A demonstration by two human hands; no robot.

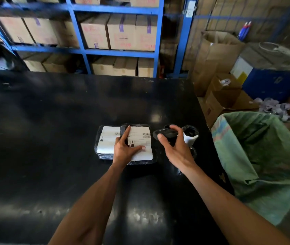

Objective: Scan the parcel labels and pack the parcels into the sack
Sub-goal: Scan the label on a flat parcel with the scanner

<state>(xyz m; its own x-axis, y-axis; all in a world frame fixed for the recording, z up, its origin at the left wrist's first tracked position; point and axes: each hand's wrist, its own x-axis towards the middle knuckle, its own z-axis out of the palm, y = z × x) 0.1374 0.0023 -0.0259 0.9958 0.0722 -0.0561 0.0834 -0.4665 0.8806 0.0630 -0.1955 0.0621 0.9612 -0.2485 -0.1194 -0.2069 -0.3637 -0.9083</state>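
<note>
Two black plastic parcels with white labels lie side by side on the black table [52, 129]. My left hand [125, 150] rests on the right parcel [140, 138] with straight fingers pressing its label. The left parcel [106, 140] is partly under it. My right hand [173, 144] grips a black handheld scanner [165, 134] just to the right of the parcels. Behind the scanner lies a small black parcel with a white label [190, 134]. The green woven sack [264, 156] stands open at the table's right edge.
Blue shelving [85, 50] full of cardboard boxes stands behind the table. Open cardboard boxes [225, 96] and crumpled plastic [273, 106] sit on the floor beyond the sack. A blue bin [273, 82] is at the far right.
</note>
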